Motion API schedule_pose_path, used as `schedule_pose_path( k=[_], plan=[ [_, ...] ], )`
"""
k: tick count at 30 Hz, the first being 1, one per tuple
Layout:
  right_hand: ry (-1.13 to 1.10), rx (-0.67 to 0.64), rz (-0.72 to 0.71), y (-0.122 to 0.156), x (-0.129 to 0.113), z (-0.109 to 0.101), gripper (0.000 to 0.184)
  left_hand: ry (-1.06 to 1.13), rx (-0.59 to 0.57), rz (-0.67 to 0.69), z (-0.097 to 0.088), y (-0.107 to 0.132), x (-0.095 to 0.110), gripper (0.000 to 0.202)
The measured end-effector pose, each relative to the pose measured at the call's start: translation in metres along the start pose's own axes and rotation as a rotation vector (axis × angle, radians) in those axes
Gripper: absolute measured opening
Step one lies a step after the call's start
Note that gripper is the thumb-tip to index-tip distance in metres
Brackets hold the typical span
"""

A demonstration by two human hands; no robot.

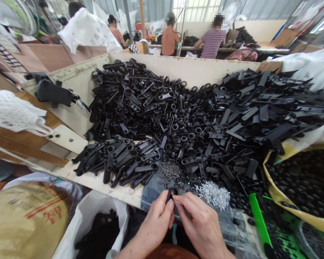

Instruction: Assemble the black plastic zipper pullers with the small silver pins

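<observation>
My left hand [160,212] is closed around a black plastic part with a ring-shaped end [172,193], held upright near the table's front edge. Thumb and fingertips of my right hand [198,216] are pinched together against that part's right side; whatever sits between them is too small to make out. Just beyond my hands lies a heap of small dark screws [169,172]. To the right of it is a pile of silvery metal pins [214,194]. Long black plastic pieces with ring ends [124,154] lie in a layer at the left.
Big heaps of ringed black parts [132,97] and flat black pieces [264,100] fill the walled bench. Right are a sack of black round parts [307,180] and a green tray [259,219]. A phone [68,138] lies left; a white bag [90,216] stands below. Several people sit behind.
</observation>
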State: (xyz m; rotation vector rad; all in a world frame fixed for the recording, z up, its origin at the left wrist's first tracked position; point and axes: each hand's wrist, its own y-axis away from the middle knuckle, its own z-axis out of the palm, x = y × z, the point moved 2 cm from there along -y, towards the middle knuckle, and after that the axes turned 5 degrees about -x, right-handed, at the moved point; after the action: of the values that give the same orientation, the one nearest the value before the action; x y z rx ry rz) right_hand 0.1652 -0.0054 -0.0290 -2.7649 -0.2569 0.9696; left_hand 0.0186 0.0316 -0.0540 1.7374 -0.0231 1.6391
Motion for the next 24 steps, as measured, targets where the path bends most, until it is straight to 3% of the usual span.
schedule_pose_path(
  k=[9,16,24],
  plan=[
    [0.078,-0.116,-0.027,-0.007,0.003,-0.003,0.034,0.086,0.12,-0.056,-0.007,-0.003,-0.027,0.07],
    [-0.043,-0.117,0.049,0.008,0.007,-0.02,0.029,0.154,-0.028,-0.102,0.0,0.0,-0.014,0.073],
    [-0.024,-0.277,0.111,0.018,0.012,-0.001,0.031,0.094,-0.054,-0.064,0.0,-0.001,-0.013,0.081]
  ],
)
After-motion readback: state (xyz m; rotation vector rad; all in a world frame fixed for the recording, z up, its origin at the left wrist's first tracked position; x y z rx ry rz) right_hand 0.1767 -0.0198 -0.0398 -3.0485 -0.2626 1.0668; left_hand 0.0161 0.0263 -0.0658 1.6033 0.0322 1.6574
